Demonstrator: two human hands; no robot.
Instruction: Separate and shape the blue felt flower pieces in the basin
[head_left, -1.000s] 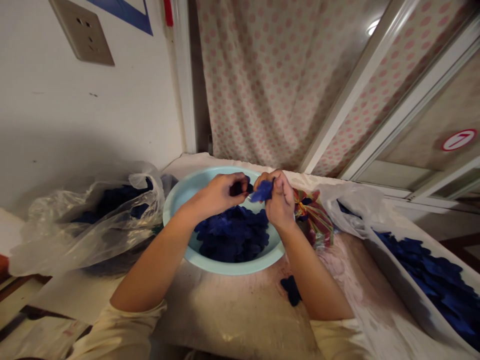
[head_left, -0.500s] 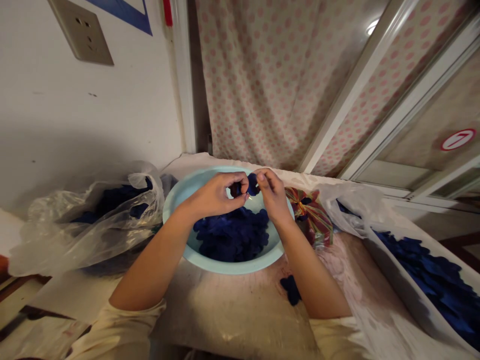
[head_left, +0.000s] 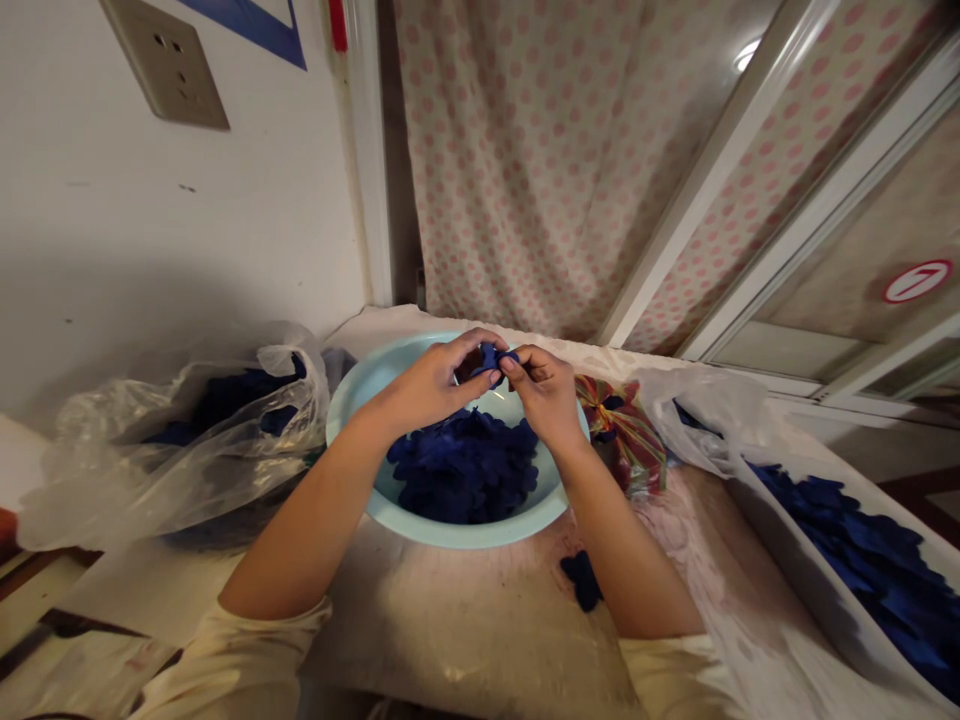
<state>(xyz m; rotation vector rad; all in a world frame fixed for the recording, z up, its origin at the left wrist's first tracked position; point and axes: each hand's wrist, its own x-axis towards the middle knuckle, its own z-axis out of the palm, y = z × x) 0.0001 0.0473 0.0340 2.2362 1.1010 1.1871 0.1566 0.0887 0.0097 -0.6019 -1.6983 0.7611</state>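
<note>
Dark blue fabric petal (head_left: 491, 357) sits pinched between the fingertips of the left hand (head_left: 427, 388) and right hand (head_left: 547, 392), above the heap of petals (head_left: 465, 470) in a pale blue plastic basin (head_left: 457, 533)

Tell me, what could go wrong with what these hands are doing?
The blue pieces pinched between the left hand and right hand could slip into the pile in the basin. A clump lying on the table outside the basin, near the right forearm, might get knocked further away.
</note>
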